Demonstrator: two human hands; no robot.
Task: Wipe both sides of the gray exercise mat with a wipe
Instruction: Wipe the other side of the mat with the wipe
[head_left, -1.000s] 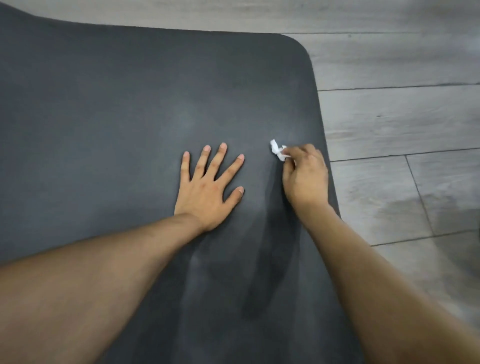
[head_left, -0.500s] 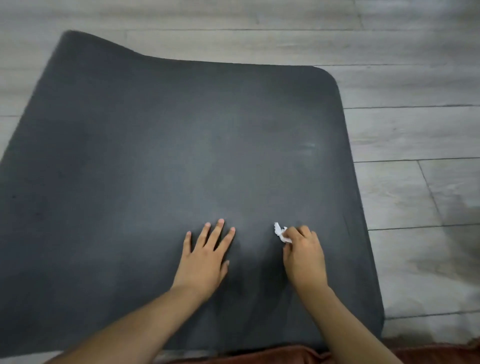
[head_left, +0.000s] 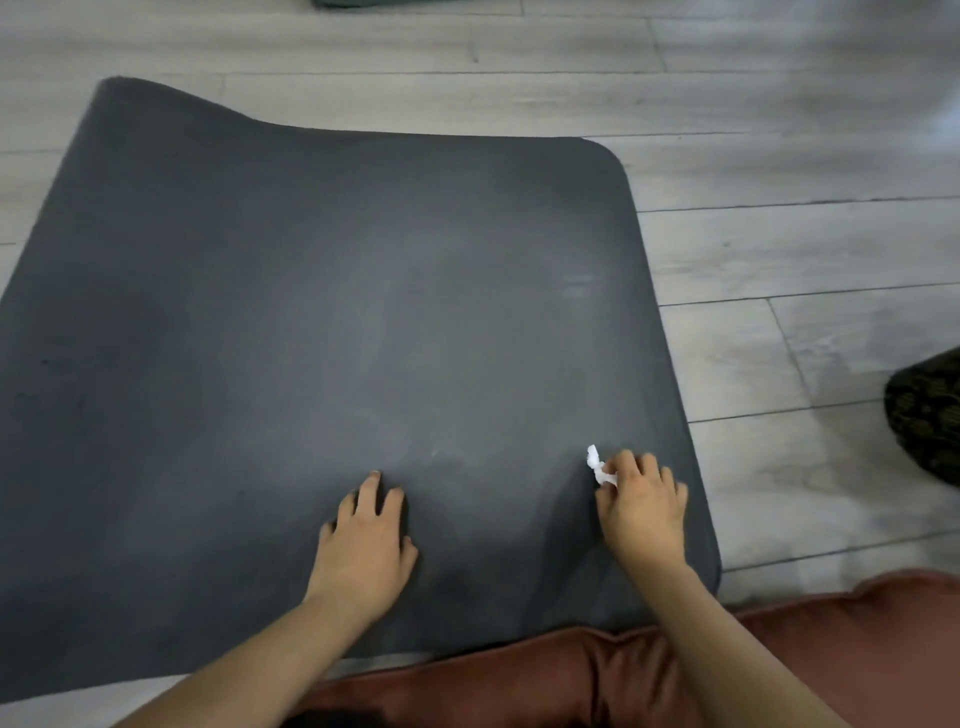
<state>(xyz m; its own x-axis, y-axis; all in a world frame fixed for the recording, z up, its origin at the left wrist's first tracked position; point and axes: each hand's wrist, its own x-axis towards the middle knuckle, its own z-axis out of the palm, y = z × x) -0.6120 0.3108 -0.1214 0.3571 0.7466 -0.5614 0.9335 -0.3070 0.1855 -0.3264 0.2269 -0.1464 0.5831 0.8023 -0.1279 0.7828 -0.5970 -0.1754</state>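
Beneath you is a floor (head_left: 779, 249) of pale gray wood-look planks, the long seams running across your view and a few short joints crossing them on the right. The gray exercise mat (head_left: 337, 312) lies spread on it and covers most of the floor before you. Its corners are rounded and its far edge runs in a wave, not a straight line. Bare planks show beyond it and along its right side. To your right, well apart from the mat, a dark patterned object (head_left: 930, 415) is cut off by the frame. A dark greenish shape (head_left: 358, 2) just shows at the far edge. Reddish-brown fabric (head_left: 571, 670) lies at the mat's near edge
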